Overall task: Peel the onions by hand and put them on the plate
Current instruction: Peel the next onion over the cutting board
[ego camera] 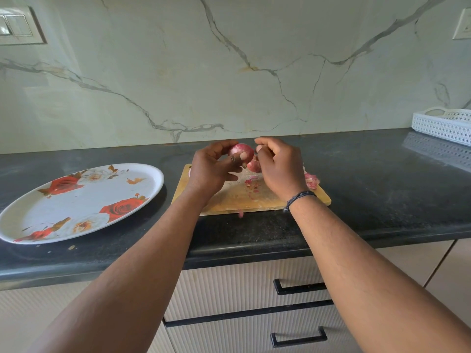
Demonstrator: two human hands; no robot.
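Observation:
My left hand (pixel 212 168) grips a red onion (pixel 239 149) above the far end of a wooden cutting board (pixel 234 197). My right hand (pixel 279 165) hovers just right of that onion with fingers curled; whether it pinches a bit of skin I cannot tell. A second red onion (pixel 253 166) lies on the board between my hands, partly hidden. Loose onion peels (pixel 311 180) lie on the board's right side, and small skin scraps (pixel 252 186) sit near its middle. A white oval plate with red roses (pixel 79 202) rests on the counter to the left and holds no onion.
The dark granite counter (pixel 369 189) runs across the view, with its front edge near me. A white perforated tray (pixel 443 124) stands at the far right against the marble wall. Drawers with black handles (pixel 299 287) lie below the counter.

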